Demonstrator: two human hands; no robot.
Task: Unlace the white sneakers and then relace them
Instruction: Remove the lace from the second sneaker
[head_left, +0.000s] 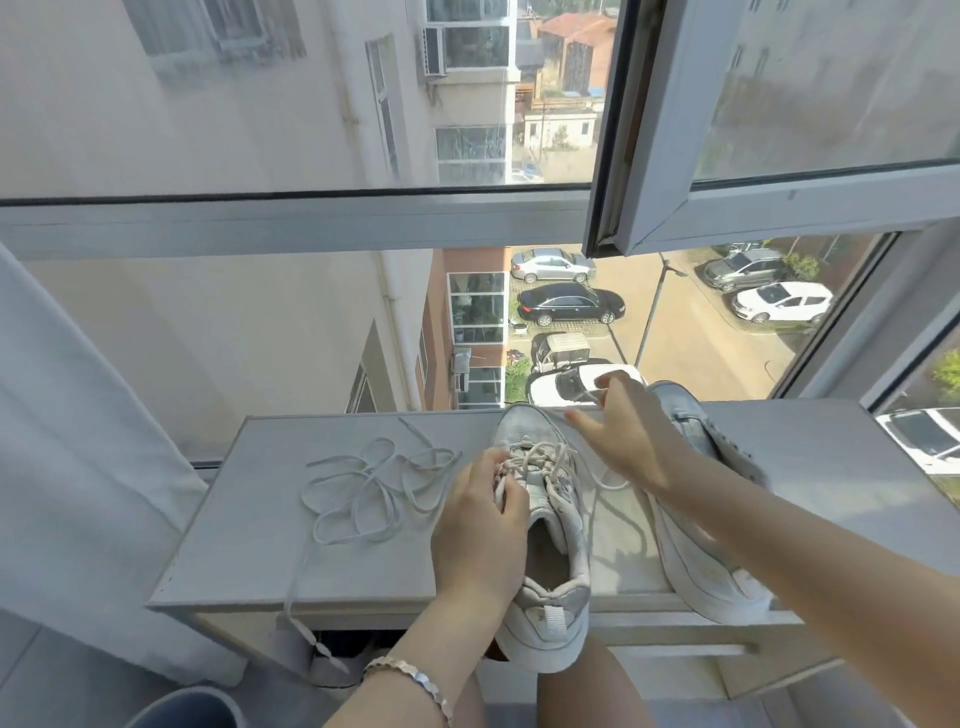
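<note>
My left hand (483, 519) grips the middle sneaker (556, 535) by its eyelets to steady it, so my right hand (618, 431), just beyond its toe, can pinch its lace (540, 460) and pull it taut; a loose lace (363, 488) lies left, the other sneaker (685, 556) right.

No text, brand, number or sign can be read. A small dark mark at the heel of the laced sneaker (567, 525) is too blurred to make out.
</note>
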